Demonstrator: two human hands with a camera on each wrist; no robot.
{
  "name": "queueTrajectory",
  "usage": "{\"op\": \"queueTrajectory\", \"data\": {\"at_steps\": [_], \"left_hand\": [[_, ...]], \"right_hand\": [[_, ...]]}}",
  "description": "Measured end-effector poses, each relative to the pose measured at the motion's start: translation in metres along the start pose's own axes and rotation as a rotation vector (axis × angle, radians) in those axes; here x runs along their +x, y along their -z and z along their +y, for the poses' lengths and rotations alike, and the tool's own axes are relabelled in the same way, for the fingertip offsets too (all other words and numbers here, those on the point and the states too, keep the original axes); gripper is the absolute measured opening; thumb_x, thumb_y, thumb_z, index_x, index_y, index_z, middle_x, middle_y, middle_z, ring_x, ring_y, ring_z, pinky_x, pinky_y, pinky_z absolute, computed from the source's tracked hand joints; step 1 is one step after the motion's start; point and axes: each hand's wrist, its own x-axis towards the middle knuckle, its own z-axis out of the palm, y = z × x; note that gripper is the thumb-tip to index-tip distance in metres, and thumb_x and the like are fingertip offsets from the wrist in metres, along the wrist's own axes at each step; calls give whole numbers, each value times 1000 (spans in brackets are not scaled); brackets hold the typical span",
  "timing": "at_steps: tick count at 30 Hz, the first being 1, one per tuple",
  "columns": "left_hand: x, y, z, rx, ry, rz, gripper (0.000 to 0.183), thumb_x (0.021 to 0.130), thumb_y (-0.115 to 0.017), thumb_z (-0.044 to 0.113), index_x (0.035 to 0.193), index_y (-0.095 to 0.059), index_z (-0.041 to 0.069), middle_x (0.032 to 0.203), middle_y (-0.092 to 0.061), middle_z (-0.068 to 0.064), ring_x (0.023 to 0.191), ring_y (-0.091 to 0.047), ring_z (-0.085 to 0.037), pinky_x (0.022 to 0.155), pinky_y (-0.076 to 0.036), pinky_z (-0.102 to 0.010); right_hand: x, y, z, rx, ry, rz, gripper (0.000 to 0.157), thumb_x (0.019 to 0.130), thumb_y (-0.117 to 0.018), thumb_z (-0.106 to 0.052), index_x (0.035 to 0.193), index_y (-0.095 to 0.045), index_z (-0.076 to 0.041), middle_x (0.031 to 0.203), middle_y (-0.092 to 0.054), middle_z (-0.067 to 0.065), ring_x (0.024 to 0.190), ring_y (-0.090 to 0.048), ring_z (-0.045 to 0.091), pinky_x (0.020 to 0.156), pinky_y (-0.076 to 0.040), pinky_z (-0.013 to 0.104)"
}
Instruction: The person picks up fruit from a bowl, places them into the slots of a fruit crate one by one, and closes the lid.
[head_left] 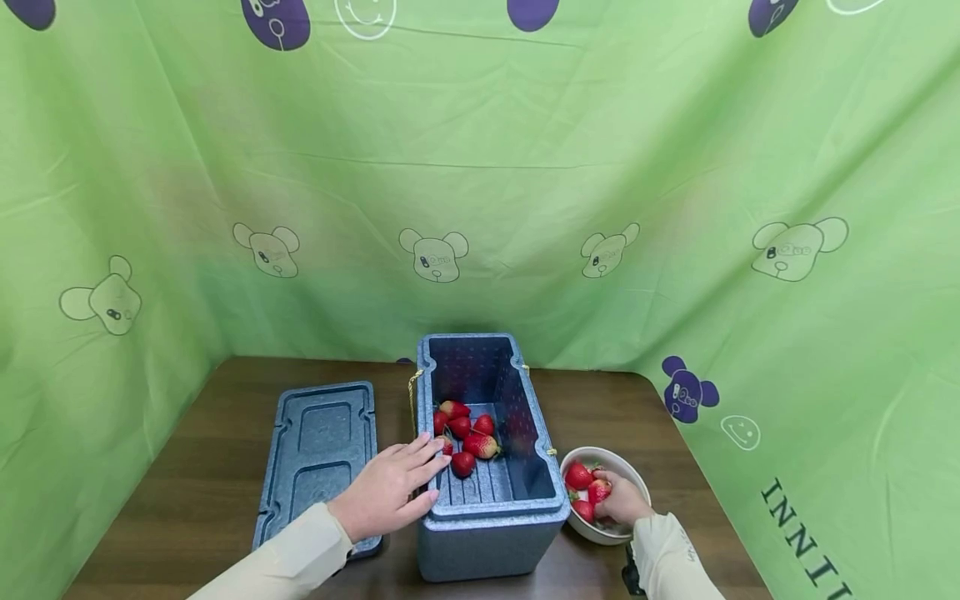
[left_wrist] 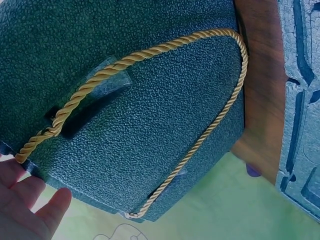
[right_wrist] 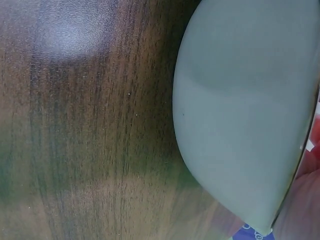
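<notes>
My left hand [head_left: 390,487] rests on the left rim of a blue foam cooler box [head_left: 487,550], fingers fairly straight. Several strawberries [head_left: 480,446] lie on the box floor, towards its left side. In the left wrist view, fingertips [left_wrist: 61,200] show at the box's edge, near a twisted gold rope [left_wrist: 155,50]. To the right of the box stands a white bowl [head_left: 592,533] holding more strawberries [head_left: 579,476]. Inside it, my right hand [head_left: 624,500] pinches a strawberry [head_left: 598,490]. The right wrist view shows mostly the bowl's outer wall [right_wrist: 240,110], which hides most of the hand.
The box's blue lid [head_left: 322,442] lies flat on the brown wooden table [head_left: 202,492], left of the box. A green printed curtain [head_left: 510,183] hangs behind and along both sides of the table.
</notes>
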Motion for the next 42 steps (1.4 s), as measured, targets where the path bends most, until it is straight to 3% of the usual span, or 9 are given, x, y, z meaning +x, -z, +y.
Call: {"op": "queueTrajectory", "data": {"at_steps": [10,17,22,31,42], "left_hand": [[0,-1,-1,-1,1,-2,46,99,-47,33,137,-54,7,144,-47,-10,135,-40,-26,103,-39,-44],[0,0,-2,-5,-3,4,47,99,-48,33,137,-54,6,144,-46,-10,135,-40,-27,103,-39,-45],[0,0,-2,2,-15,10,47,100,-45,36,136,-54,6,143,-47,-10,134,-40,-27,103,-39,-45],[0,0,-1,-16,-18,6,47,100,-46,34,136,-54,6,143,-47,-12,134,-40,-28,102,-38,-46],[0,0,-2,-19,-17,10,47,99,-47,34,136,-55,6,143,-47,-10,134,-40,-27,103,-39,-45]], "right_hand": [[2,5,2,18,-7,6,56,55,-72,9,109,-55,13,90,-63,21,80,-58,29,65,-51,33],[4,14,-1,60,10,-14,62,57,-72,8,115,-53,15,90,-64,20,80,-58,27,68,-50,32],[4,24,-14,64,14,-10,64,59,-72,6,119,-52,14,90,-65,19,79,-58,26,66,-50,31],[8,43,-44,218,3,-33,64,68,-67,9,129,-46,11,101,-64,24,86,-60,28,70,-52,31],[16,61,-72,236,86,-4,64,72,-65,10,132,-41,13,104,-62,29,90,-62,28,71,-50,27]]}}
